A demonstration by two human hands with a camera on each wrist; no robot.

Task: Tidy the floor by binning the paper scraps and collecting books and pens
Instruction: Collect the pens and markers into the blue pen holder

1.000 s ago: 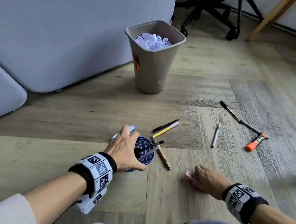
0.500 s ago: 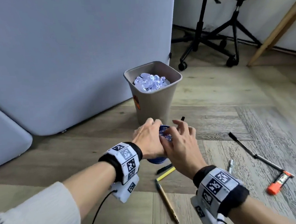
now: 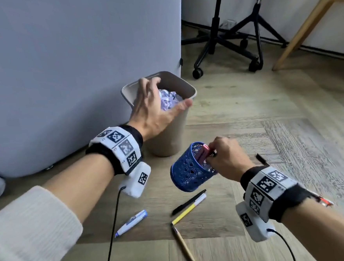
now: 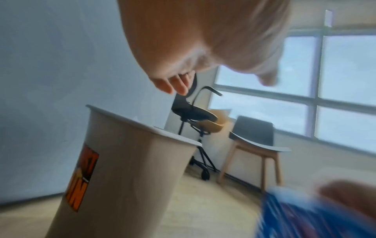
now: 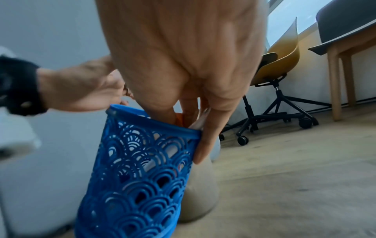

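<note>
Pens lie on the floor in the head view: a blue-and-white pen near left, a black pen and a yellow-and-white pen side by side at the middle, a tan pen nearer. Above them the right hand grips the rim of a tilted blue cup held off the floor, fingers curled over its edge and pinching a pink marker that sticks into the cup. The left hand hovers over the bin, fingers spread and holding nothing. Crumpled paper fills the bin. A rolling chair stands far right.

From the left wrist, the left hand hangs above the bin, fingers loosely bent and empty; the cup is a blur at the near right.

From the right wrist, the right hand has its fingers inside the cup and one finger outside against the wall. The left hand shows behind the cup on the left, apart from it.
</note>
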